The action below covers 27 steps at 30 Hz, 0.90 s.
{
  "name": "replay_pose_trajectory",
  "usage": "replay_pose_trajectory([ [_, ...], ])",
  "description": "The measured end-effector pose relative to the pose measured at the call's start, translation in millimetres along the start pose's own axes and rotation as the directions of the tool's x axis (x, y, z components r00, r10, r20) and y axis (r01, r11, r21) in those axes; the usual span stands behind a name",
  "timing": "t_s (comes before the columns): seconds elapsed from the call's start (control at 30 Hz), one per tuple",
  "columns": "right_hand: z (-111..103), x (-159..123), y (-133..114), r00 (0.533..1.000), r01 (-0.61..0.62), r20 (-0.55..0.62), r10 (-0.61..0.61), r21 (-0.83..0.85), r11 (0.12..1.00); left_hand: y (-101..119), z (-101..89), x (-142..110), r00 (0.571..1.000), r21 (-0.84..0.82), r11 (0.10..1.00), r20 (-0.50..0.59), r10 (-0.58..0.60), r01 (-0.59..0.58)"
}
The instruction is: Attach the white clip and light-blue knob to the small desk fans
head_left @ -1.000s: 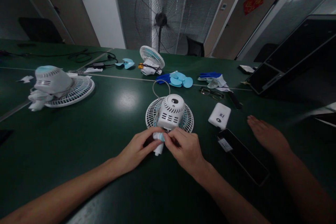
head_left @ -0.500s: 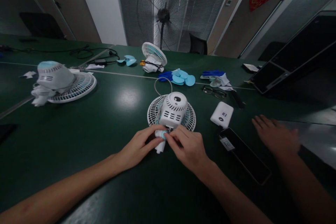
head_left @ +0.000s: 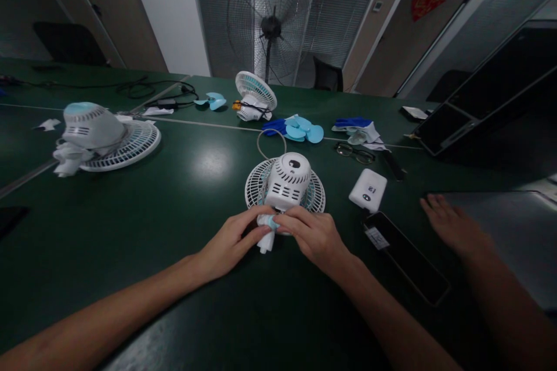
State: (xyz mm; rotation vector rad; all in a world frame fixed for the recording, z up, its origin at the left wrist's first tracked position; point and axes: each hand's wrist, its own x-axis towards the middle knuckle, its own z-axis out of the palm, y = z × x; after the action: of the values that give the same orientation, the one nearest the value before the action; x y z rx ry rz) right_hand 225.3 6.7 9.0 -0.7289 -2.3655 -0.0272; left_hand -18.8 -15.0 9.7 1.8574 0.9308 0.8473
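Note:
A small white fan (head_left: 289, 182) lies face down on its grille, its slotted motor housing upward. From its near side a white clip (head_left: 266, 242) with a light-blue part points toward me. My left hand (head_left: 232, 242) grips the clip from the left, thumb and fingers closed around it. On the other side, my right hand (head_left: 315, 237) has its fingers pinched at the light-blue part, next to the housing's lower edge. The fingers hide where the clip joins the housing.
Another fan (head_left: 98, 133) lies at left; a third fan (head_left: 255, 95) stands at the back. Blue fan blades (head_left: 303, 128), gloves (head_left: 359, 130), glasses (head_left: 354, 152), a white box (head_left: 368, 190) and a phone (head_left: 407, 258) lie around. A co-worker's hand (head_left: 456, 229) rests by a grey panel (head_left: 509, 237).
My right hand's fingers have turned and flattened over the light-blue part; my left hand keeps its grip. At right, the grey panel beside the co-worker's hand shows more fully.

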Motion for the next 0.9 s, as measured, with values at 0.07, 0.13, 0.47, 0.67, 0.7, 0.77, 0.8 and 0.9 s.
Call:
replay_pose_trajectory([
  [0.07, -3, -1, 1, 0.999, -0.009, 0.040, 0.008, 0.024, 1.000, 1, -0.3, 0, 1.000, 0.003, 1.000, 0.002, 0.005, -0.005],
  [0.13, -6, -1, 3, 0.997, -0.003, 0.071, 0.000, 0.043, 0.999, 2, -0.9, 0, 1.000, 0.005, 1.000, 0.006, 0.007, -0.007],
  [0.47, 11, 11, -23, 0.978, -0.173, -0.117, 0.172, 0.000, 0.985, -2, 0.6, 0, 1.000, 0.011, 1.000, -0.006, 0.009, -0.008],
  [0.67, 0, 6, -14, 0.995, -0.100, -0.017, 0.103, 0.113, 0.989, -3, -1.3, 0, 1.000, -0.029, 1.000, -0.024, -0.006, 0.005],
  [0.7, -3, 5, -10, 0.998, -0.065, -0.008, 0.066, 0.104, 0.992, -3, -1.8, 0, 1.000, -0.035, 0.999, -0.016, -0.008, 0.008],
  [0.77, -6, 3, -5, 0.999, -0.032, -0.019, 0.033, 0.085, 0.996, -4, -2.5, 1, 1.000, -0.044, 0.999, -0.010, -0.004, 0.003],
  [0.8, -6, 3, -4, 0.999, -0.028, -0.033, 0.030, 0.073, 0.997, -4, -2.6, 1, 1.000, -0.046, 0.999, -0.012, 0.002, -0.002],
  [0.9, 2, 7, -11, 0.995, -0.078, -0.062, 0.080, 0.043, 0.996, -3, -1.9, 1, 1.000, -0.039, 0.999, -0.023, -0.009, 0.008],
])
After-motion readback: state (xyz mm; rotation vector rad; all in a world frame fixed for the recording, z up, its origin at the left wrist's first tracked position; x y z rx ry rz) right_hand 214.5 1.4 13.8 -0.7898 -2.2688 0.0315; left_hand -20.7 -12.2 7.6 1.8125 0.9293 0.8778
